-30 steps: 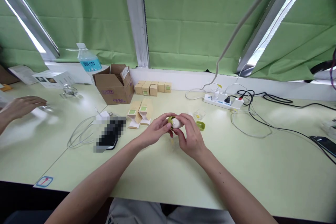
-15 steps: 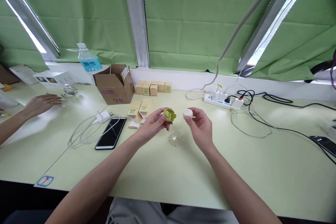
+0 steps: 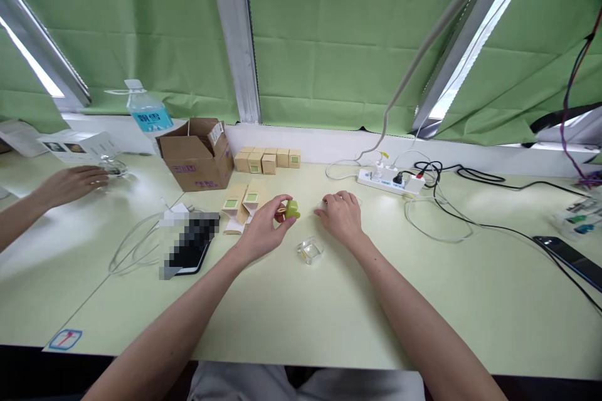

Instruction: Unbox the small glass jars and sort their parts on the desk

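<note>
Head view: green cup (image 3: 292,208) pinched in left hand (image 3: 264,227), thumb against fingers; right hand (image 3: 342,216) curled over mostly hidden white piece (image 3: 322,205), closure unclear; clear container (image 3: 310,250) on table (image 3: 301,319), nearer the wearer than both grips.

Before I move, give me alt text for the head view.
The left hand holds a small green plastic piece; the right hand is low over the tabletop, partly covering something white. A clear container sits between them, nearer the wearer.

Curtains (image 3: 371,37) plain green — carton (image 3: 195,160) brown, purple print — bottle label (image 3: 153,119) bright blue, dark lettering.
</note>
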Motion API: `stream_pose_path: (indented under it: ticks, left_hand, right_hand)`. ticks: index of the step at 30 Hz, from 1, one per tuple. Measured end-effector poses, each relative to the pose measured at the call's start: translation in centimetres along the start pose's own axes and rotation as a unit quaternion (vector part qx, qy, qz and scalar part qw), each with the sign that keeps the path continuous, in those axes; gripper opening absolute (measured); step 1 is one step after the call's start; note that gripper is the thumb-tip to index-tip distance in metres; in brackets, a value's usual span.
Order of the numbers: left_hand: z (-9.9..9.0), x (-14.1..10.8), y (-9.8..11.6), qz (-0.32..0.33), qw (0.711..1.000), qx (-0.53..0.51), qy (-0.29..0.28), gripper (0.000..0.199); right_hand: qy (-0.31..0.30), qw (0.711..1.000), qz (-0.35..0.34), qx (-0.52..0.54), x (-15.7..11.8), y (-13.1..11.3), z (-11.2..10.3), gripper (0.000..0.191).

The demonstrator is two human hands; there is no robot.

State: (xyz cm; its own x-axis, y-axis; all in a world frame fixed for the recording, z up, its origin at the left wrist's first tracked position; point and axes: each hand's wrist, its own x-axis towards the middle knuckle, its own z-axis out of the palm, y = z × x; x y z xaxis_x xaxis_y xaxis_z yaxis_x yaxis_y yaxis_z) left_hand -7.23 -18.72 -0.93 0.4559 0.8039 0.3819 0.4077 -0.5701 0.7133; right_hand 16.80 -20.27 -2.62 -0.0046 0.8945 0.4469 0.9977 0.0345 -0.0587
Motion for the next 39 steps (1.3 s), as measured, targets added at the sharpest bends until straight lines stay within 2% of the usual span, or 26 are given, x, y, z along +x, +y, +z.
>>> stream_pose_path:
  ticks: [5,11,16,20,24,31,34,37,39]
  left_hand:
    - [-0.1,-0.2,0.4,0.002,0.999,0.034,-0.007,0.042]
    - [-0.1,-0.4,0.6,0.011,1.0,0.029,-0.004,0.041]
    - [0.0,-0.4,0.5,0.007,1.0,0.019,-0.003,0.041]
    - [0.1,-0.3,0.3,-0.003,1.0,-0.013,-0.012,0.044]
    - [0.1,-0.4,0.7,0.017,1.0,-0.012,-0.006,0.044]
    - [0.4,-0.7,1.2,0.021,1.0,-0.003,0.0,0.043]
    - [0.5,-0.7,1.3,0.024,0.999,-0.02,0.008,0.037]
    - [0.6,-1.0,1.7,0.038,0.999,-0.029,0.012,0.035]
    - [0.7,-1.2,2.1,0.055,0.998,-0.033,0.015,0.035]
  right_hand:
    - [0.02,0.999,-0.009,-0.05,0.2,-0.5,1.2,0.039]
    - [0.029,0.999,0.004,-0.037,0.1,-0.6,1.3,0.051]
    - [0.026,1.0,-0.001,0.005,-0.5,0.2,1.0,0.043]
    - [0.084,0.992,0.009,0.088,-1.3,1.6,-0.1,0.029]
    - [0.13,0.971,0.024,0.197,-2.5,2.2,-1.4,0.014]
    - [0.107,0.969,-0.008,0.224,-2.7,0.7,-1.8,0.025]
    - [0.092,0.93,0.006,0.355,-2.8,-0.6,-2.5,0.024]
    - [0.021,0.849,0.015,0.528,-3.5,-2.1,-3.5,0.038]
    - [-0.024,0.8,0.012,0.599,-4.1,-3.1,-4.0,0.051]
